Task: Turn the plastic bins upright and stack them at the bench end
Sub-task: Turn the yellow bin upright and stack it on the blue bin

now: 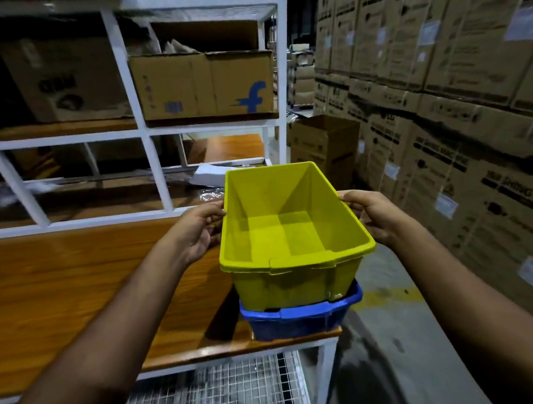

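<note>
Head view: yellow plastic bin (292, 228) upright, open side up, empty inside, sitting partly nested in a blue plastic bin (301, 317) underneath. Yellow one tilts slightly, its rim well above the blue rim. Blue bin rests on the right end corner of the wooden bench top (76, 294), close to the edge. Left hand (197, 228) on the yellow bin's left rim, fingers curled around the lip, gripping it. Right hand (373, 213) on the right rim, fingers closed over the lip likewise. Both forearms reach in from the bottom of the frame. White metal shelf frame (147, 134) behind the bench, holding a cardboard box with a blue "f" logo (203, 83). Wire mesh shelf (215, 391) below the bench top. Wall of stacked cartons (439, 79) at right, across a grey floor aisle (400, 334).
</note>
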